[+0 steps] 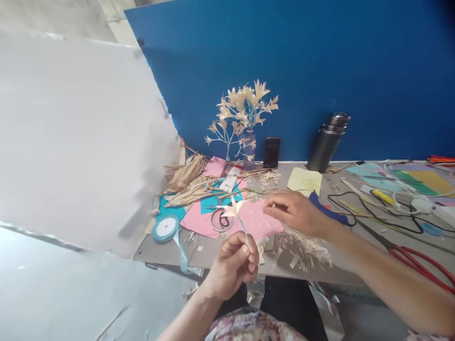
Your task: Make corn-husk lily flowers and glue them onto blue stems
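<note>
My left hand (237,261) pinches the thin blue-wrapped stem of a cream artificial flower (233,208) made of dried leaf, with pointed petals. The bloom stands upright above my fingers. To the right of it, my right hand (296,211) hovers over pink paper (259,219), apart from the flower. Its fingers are curled together, and what they hold, if anything, is hidden. A roll of light blue ribbon (166,228) lies at the left, its tail hanging over the table's front edge. A roll of tape (221,220) rests behind the bloom.
Similar flowers (247,102) stand in a clear bottle at the back, near a phone (272,152) and a dark flask (329,142). Dried husks (188,177) lie left. At right are a blue-handled tool (325,208), red-handled scissors (412,255) and cables (401,226).
</note>
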